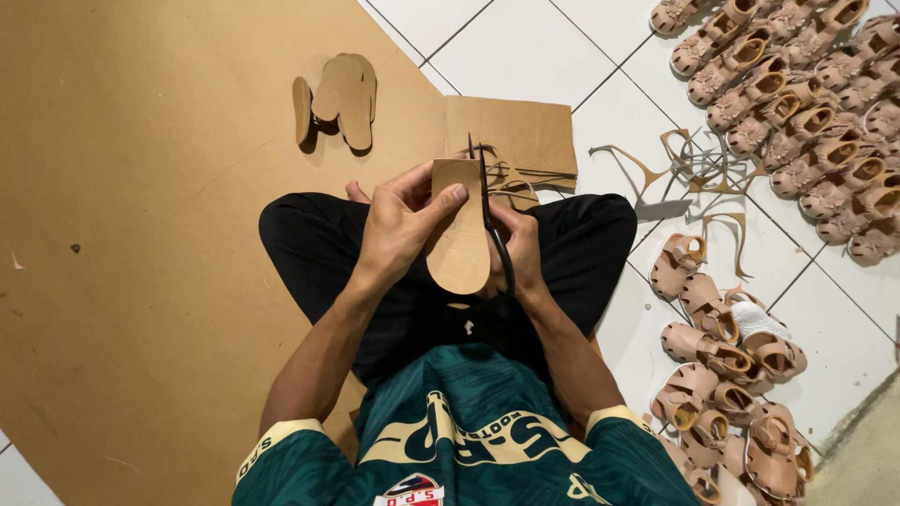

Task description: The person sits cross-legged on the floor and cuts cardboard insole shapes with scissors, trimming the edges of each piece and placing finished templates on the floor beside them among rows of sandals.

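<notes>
My left hand [401, 223] grips a tan sole-shaped cardboard piece [458, 245] over my lap, thumb pressed on its upper part. My right hand [521, 251] holds black scissors [489, 215] along the piece's right edge, blades pointing away from me. The right hand is partly hidden behind the piece. I sit cross-legged in black trousers and a green shirt.
A large brown cardboard sheet [141, 234] covers the floor at left, with a small stack of cut soles [339, 94] on it. A smaller cardboard sheet [511, 131] and curled offcuts [689, 169] lie ahead. Several tan sandals [797, 103] fill the right side, with more of them [722, 365] near my right knee.
</notes>
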